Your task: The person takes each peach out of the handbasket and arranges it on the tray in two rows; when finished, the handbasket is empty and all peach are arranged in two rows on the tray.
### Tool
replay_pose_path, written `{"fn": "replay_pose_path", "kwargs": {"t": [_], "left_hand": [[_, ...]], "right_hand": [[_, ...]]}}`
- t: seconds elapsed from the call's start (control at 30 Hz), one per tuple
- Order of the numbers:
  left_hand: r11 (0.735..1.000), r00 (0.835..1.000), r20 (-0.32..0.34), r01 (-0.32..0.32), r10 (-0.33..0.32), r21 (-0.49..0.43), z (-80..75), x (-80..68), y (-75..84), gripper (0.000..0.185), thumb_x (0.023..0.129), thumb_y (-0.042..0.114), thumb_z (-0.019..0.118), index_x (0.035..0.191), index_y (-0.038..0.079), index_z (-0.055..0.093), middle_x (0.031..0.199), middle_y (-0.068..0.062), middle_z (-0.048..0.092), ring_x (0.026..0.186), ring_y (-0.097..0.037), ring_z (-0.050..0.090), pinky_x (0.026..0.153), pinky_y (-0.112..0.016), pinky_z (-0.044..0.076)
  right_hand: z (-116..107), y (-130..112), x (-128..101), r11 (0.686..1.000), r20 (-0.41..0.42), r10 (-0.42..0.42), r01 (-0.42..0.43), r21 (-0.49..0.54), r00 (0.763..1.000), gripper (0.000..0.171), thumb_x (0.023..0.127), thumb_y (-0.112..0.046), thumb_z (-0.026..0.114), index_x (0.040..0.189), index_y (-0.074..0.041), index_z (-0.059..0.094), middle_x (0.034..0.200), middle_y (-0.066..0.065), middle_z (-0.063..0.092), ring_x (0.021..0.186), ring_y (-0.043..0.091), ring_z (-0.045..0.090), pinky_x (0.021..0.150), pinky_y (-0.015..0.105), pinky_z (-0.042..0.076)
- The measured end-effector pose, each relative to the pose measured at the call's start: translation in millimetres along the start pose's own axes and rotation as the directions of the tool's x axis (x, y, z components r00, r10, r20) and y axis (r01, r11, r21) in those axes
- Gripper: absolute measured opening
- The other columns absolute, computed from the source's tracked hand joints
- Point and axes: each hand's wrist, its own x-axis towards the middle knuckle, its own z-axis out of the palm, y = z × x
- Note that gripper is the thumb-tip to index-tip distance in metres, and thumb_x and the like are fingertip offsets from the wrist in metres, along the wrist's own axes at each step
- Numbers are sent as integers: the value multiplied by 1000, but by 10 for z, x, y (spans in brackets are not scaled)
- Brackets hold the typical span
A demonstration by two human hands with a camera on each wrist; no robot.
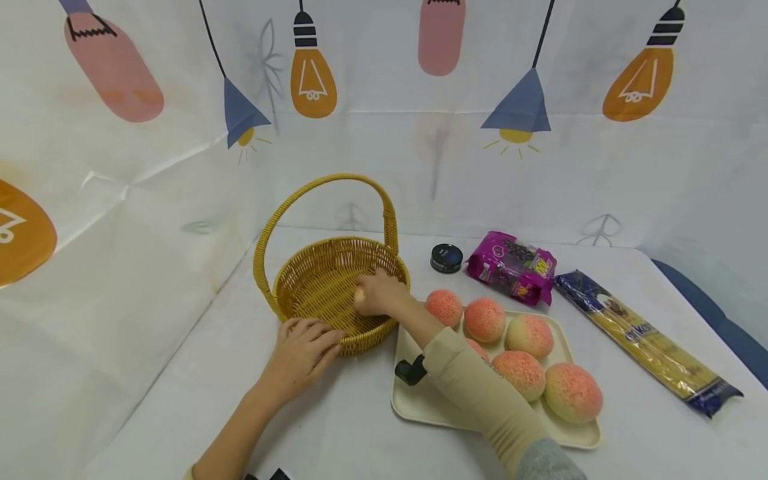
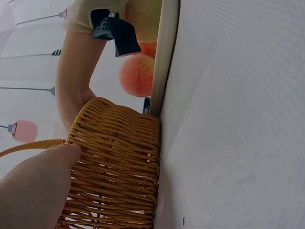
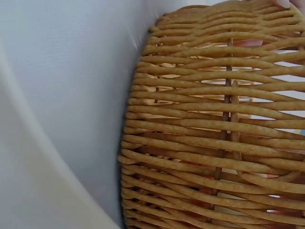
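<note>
A round yellow wicker basket (image 1: 327, 283) with a tall arched handle stands at the middle left of the table. My left hand (image 1: 306, 353) holds its near rim; in the left wrist view the thumb (image 2: 66, 153) lies against the outer weave. Reaching over the right rim, my right hand (image 1: 381, 295) is down inside the basket with its fingers bent. I cannot tell whether it holds something, as its fingertips are largely hidden. In the right wrist view the basket's woven side (image 3: 214, 119) blocks that hand.
Beside the basket, a cream tray (image 1: 432, 413) bears several pink-and-yellow peaches (image 1: 573, 392), partly under my right forearm. Behind it are a small black round tin (image 1: 447, 258) and a purple packet (image 1: 513, 267). A long pack of noodles (image 1: 645, 340) lies at the right.
</note>
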Motion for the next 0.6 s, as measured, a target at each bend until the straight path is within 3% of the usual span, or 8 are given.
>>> {"fn": "replay_pose_path", "kwargs": {"t": [0.1,0.33,0.6], "left_hand": [[1000,1000,-4,-9,9,-2,13,5,-10,21,88,27,59,107,24,66,97,5,62,102,-22,51,90,-49,29],[1000,1000,-12,-16,16,12,13,8,-17,21,87,27,60,107,23,66,97,3,62,101,-22,51,89,-49,30],[1000,1000,-3,-1,1,3,20,4,-20,21,88,28,60,107,23,66,98,4,62,101,-22,51,90,-49,29]], "right_hand": [[3,11,-39,999,-23,-29,29,13,999,51,81,-30,58,131,-23,49,139,14,36,117,41,43,84,53,42],[-12,36,-120,994,-71,-106,108,17,992,53,76,-32,65,125,-17,54,120,10,50,99,30,53,76,43,46],[-62,54,-244,979,-177,-194,201,25,965,52,74,-31,66,123,-13,56,109,8,53,86,21,53,66,34,46]]}}
